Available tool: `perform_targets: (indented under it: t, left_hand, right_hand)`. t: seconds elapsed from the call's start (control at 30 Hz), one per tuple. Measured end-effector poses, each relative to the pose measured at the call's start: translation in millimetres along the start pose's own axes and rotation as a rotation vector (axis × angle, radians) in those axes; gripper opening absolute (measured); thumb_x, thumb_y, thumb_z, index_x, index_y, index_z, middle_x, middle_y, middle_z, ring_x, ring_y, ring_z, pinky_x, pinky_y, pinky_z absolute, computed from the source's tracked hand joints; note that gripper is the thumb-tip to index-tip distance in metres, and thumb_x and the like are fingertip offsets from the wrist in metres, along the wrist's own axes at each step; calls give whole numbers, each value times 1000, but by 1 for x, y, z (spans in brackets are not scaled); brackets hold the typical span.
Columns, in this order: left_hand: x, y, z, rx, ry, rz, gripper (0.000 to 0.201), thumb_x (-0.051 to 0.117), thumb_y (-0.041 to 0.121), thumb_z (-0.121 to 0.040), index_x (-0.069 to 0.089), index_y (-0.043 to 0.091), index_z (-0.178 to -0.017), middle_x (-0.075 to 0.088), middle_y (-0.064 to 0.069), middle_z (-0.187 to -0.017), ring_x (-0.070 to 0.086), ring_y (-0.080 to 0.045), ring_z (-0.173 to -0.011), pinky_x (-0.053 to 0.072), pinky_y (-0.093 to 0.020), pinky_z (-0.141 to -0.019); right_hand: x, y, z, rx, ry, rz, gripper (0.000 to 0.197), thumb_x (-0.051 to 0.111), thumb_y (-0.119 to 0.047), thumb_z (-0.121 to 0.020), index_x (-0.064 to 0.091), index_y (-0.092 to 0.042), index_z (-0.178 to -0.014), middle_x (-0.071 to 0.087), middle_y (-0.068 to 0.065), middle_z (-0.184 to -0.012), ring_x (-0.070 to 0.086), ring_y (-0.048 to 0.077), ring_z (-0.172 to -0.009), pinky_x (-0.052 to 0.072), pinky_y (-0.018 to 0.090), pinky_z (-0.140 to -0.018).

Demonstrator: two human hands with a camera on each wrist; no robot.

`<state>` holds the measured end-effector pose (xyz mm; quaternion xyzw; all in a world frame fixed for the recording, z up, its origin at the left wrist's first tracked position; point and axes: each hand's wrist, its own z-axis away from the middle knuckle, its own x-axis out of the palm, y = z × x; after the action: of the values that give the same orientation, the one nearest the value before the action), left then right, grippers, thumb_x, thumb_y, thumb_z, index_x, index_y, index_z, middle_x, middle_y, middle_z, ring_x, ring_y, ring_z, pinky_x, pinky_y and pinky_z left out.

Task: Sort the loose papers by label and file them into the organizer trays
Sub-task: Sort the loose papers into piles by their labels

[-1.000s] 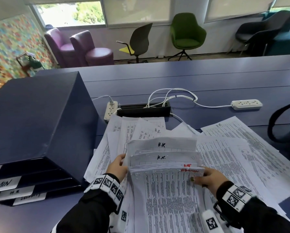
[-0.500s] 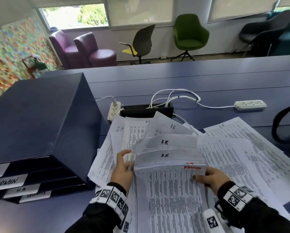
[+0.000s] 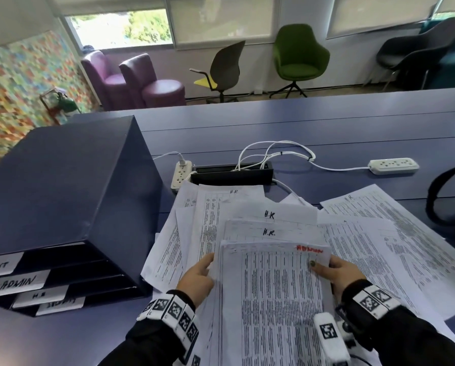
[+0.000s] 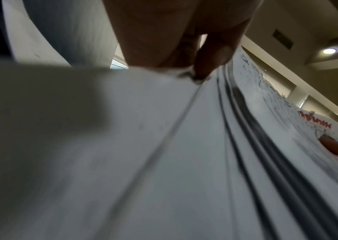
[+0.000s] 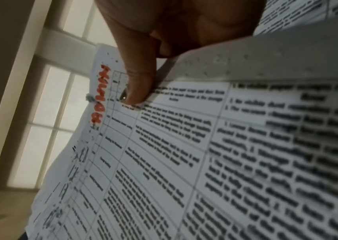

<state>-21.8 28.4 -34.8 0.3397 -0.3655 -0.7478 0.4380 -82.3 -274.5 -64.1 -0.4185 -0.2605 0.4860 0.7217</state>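
Note:
Both hands hold a bundle of printed sheets over the paper pile on the blue table (image 3: 326,122). The top sheet (image 3: 271,299) carries a red "ADMIN" label (image 3: 309,249) at its upper right corner. My left hand (image 3: 198,276) grips the bundle's left edge, fingers tucked under the sheets (image 4: 205,68). My right hand (image 3: 334,273) pinches the right edge, thumb (image 5: 137,78) pressed on the page just below the label (image 5: 99,97). Sheets marked "H.R." (image 3: 268,232) fan out behind. The dark organizer (image 3: 62,194) stands at left, with tray tags "ADMIN" (image 3: 17,282) and "H.R" (image 3: 40,295).
More loose papers (image 3: 395,233) spread to the right on the table. Behind the pile lie a cable box (image 3: 231,174), white cables and two power strips (image 3: 181,173) (image 3: 392,165). A dark curved strap (image 3: 437,204) sits at the right edge. Chairs stand beyond the table.
The bundle's curled top edge has flattened, so the ADMIN sheet now faces me in full. My left hand has slid from among the fanned sheets to the bundle's left edge. The right hand keeps its hold.

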Motion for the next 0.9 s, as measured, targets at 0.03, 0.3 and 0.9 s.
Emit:
perform_targets:
  t: [0.03, 0.3, 0.9]
  left_hand:
    - [1, -2, 1, -1, -28, -7, 70, 42, -7, -76, 36, 15, -142, 46, 0, -134, 47, -13, -117, 43, -26, -90]
    - [7, -16, 15, 43, -110, 47, 53, 77, 20, -69, 60, 21, -119, 70, -2, -111, 66, -20, -103, 49, -46, -97]
    - [-24, -9, -3, 134, 235, -304, 43, 43, -7, -87, 70, 27, -83, 66, 5, -100, 60, -16, -102, 47, -32, -93]
  right_hand:
    - [-1, 0, 1, 7, 13, 17, 22, 75, -9, -69, 71, -11, -90, 74, 3, -71, 63, 31, -80, 47, 53, -90]
    - [3, 5, 13, -34, -17, 214, 15, 77, -12, -71, 71, -20, -83, 74, 3, -81, 67, 28, -86, 50, 49, -90]
    - [-7, -7, 29, -55, -203, 96, 35, 67, 23, -58, 75, -10, -60, 72, 14, -70, 67, 28, -69, 56, 36, -68]
